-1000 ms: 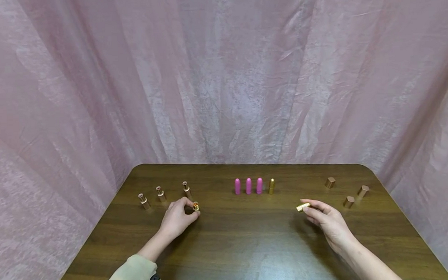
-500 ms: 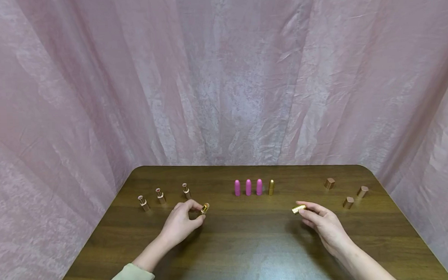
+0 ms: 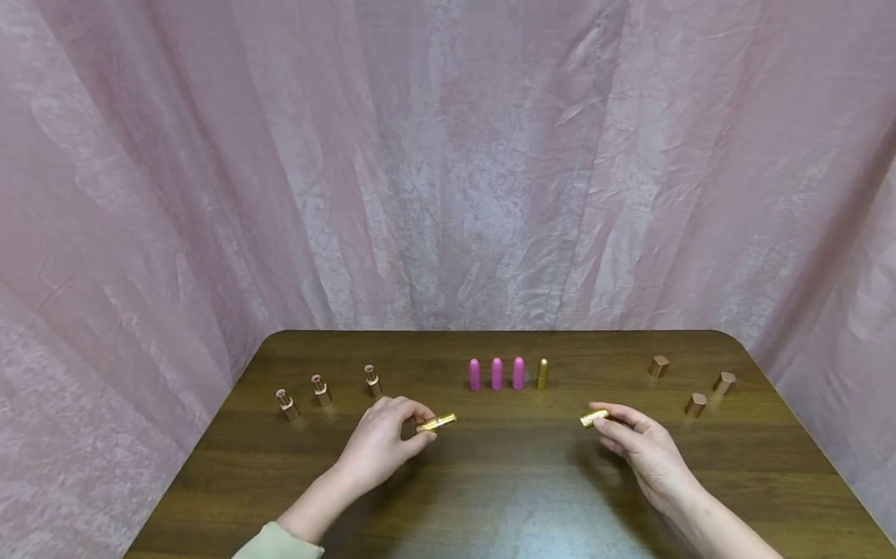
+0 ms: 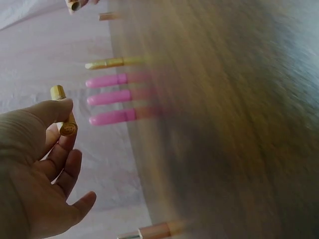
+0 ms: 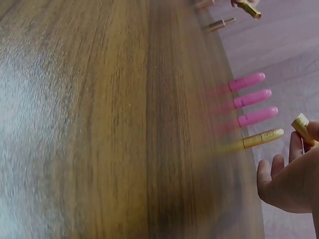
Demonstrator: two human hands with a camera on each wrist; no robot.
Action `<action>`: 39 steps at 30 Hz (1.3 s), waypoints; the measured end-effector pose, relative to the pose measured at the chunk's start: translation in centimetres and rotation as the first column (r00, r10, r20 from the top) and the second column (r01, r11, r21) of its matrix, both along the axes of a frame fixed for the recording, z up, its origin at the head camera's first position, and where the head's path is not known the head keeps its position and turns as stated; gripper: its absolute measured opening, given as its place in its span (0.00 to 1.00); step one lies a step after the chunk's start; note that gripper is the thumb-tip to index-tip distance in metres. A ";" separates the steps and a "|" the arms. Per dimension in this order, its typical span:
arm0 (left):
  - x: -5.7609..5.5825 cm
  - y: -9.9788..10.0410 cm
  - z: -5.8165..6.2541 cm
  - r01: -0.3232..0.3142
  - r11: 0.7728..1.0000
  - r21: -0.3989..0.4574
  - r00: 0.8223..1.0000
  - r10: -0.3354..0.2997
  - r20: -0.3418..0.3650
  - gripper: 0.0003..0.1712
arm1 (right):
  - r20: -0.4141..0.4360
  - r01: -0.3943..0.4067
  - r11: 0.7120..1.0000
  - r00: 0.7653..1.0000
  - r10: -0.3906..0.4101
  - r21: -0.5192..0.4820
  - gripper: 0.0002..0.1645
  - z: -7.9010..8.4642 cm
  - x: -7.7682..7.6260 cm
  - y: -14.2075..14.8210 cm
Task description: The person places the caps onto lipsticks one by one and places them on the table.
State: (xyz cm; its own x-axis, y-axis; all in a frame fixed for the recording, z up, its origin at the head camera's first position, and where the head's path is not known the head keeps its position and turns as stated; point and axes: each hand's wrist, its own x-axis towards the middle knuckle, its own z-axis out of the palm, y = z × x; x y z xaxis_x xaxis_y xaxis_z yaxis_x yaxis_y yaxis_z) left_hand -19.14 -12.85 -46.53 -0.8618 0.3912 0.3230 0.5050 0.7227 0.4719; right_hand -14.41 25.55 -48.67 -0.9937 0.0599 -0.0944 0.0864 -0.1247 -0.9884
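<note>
Between thumb and fingers, my left hand point(image 3: 380, 445) pinches a gold lipstick tube point(image 3: 441, 422), held nearly level above the table with its narrower end pointing right. In the left wrist view this tube point(image 4: 58, 92) shows its round end below the thumb. My right hand point(image 3: 654, 458) pinches a short gold lipstick cap point(image 3: 593, 419), tilted with one end toward the left hand. The right wrist view shows the cap point(image 5: 300, 122) partly covered by the thumb. A wide gap separates the two gold pieces.
Three pink bullet-shaped tubes point(image 3: 496, 374) and a gold one point(image 3: 543, 374) stand in a row at mid-table. Three uncapped rose-gold lipstick tubes point(image 3: 321, 391) stand at left, three rose-gold caps point(image 3: 696, 405) at right. A pink curtain point(image 3: 443, 163) hangs behind the wooden table point(image 3: 495, 494).
My left hand has moved right and turned its tube from facing the camera to lying nearly level, pointing right. My right hand has shifted slightly left with the cap.
</note>
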 end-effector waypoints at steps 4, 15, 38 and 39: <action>0.0 1.1 0.6 0.027 0.999 -0.029 0.998 -0.029 -0.056 0.11 | -0.009 0.006 1.000 1.000 -0.006 -0.013 0.25 -0.1 -0.1 -0.6; 0.2 4.9 1.5 0.088 0.992 -0.094 0.980 -0.103 -0.171 0.10 | -0.092 -0.035 0.999 0.995 0.037 0.032 0.25 -0.2 -0.4 -3.5; 0.6 7.6 1.2 0.123 0.982 -0.142 0.981 -0.142 -0.134 0.10 | -0.080 -0.089 0.995 0.992 0.093 0.048 0.25 0.0 -0.7 -7.1; 0.6 7.7 1.1 0.125 0.982 -0.141 0.981 -0.144 -0.133 0.10 | -0.075 -0.092 0.995 0.993 0.095 0.049 0.25 0.0 -0.7 -7.1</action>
State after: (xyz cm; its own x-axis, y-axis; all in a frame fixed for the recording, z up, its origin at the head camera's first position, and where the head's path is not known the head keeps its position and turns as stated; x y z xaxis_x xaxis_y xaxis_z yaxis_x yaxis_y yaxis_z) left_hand -18.55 -5.19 -45.41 -0.7474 0.5473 0.3766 0.6566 0.6948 0.2936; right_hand -15.14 18.41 -48.69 -0.9994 -0.0313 -0.0169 0.0192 -0.0740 -0.9971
